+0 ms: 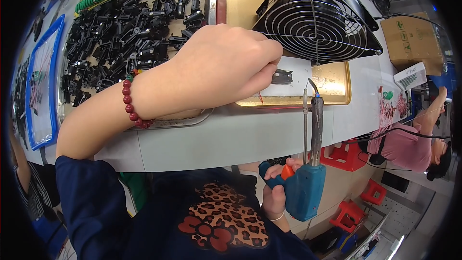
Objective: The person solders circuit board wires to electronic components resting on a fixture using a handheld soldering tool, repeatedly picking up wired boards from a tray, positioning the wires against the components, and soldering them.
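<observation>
My left hand (236, 65) reaches over the workbench, closed, its fingertips turned down and mostly hidden. At them is a small black plastic part (283, 76) on the white surface of a gold tray (339, 89). A short red wire shows below the fingers. My right hand (275, 197) grips the blue soldering gun (307, 190), its fingers by the orange trigger. The gun points upward; its bent tip and thin feed tube end at the tray's front edge, a little right of the black part.
A black fan (315, 24) with a wire guard stands over the gold tray. Left of it, a metal tray (209, 0) bears many black parts, and beyond lies a blue-rimmed tray (32, 110). At right are a cardboard box (414, 43), red-white wires (385, 108) and a co-worker in pink (406, 147).
</observation>
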The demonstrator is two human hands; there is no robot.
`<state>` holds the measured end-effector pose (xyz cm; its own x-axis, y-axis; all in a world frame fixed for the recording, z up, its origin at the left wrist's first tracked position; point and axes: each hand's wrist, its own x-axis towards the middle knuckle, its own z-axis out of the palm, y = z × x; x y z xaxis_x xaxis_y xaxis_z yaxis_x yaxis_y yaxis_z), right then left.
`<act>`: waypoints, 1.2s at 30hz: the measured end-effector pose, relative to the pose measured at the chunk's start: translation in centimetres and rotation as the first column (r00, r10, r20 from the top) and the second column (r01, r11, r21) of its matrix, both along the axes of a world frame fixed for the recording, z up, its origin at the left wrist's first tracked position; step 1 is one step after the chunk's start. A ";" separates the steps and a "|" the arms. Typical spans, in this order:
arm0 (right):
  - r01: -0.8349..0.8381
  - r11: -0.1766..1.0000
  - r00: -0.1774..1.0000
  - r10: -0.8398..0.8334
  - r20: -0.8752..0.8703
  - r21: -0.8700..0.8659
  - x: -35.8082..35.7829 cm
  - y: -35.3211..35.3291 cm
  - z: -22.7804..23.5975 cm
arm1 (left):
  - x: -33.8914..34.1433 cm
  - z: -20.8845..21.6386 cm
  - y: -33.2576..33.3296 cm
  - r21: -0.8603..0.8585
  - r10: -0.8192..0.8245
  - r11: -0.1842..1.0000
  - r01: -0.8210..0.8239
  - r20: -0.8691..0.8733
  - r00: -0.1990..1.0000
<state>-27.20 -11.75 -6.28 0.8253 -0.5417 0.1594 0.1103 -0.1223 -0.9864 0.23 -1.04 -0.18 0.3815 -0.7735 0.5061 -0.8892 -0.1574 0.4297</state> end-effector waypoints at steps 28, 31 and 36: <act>0.042 0.999 0.998 -0.042 -0.051 0.005 -0.6 -0.6 0.0 | -0.5 2.4 1.8 0.226 -0.072 0.974 -0.017 0.379 0.923; 0.016 1.000 0.999 -0.015 -0.051 0.015 -0.4 -0.3 0.0 | 0.9 1.9 2.1 0.190 -0.092 0.982 0.018 0.386 0.918; -0.011 0.999 0.998 0.014 -0.064 0.049 -0.2 -0.8 0.4 | 1.7 1.1 1.2 0.055 -0.116 0.993 0.105 0.283 0.952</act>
<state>-27.44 -12.57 -5.86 0.8400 -0.5367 0.0798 0.0477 -0.0734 -0.9962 1.98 0.12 0.92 0.1364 -0.8241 0.5497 -0.9866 -0.0629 0.1506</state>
